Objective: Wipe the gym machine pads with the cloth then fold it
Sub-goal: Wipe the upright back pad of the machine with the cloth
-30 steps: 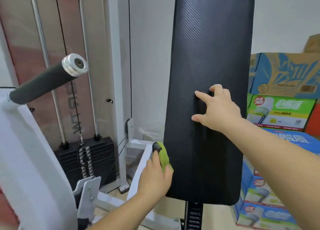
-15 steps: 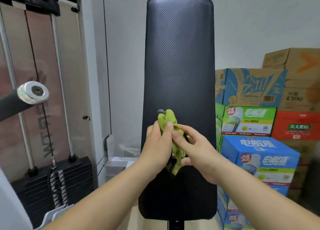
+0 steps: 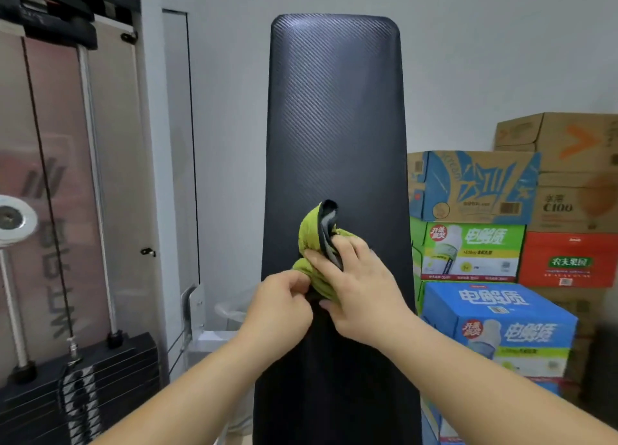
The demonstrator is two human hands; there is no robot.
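Before one black pad (image 3: 334, 116), left hand (image 3: 279, 305) and right hand (image 3: 363, 294) grip one green cloth (image 3: 311, 234).

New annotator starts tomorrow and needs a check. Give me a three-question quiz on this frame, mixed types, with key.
1. True or false: the left hand and the right hand both hold the green cloth.
2. The bunched cloth is held in front of: A) the weight stack, B) the black back pad, C) the white wall.
3. Fill in: the stacked cartons stand to the pad's ____.
Key: 1 true; 2 B; 3 right.
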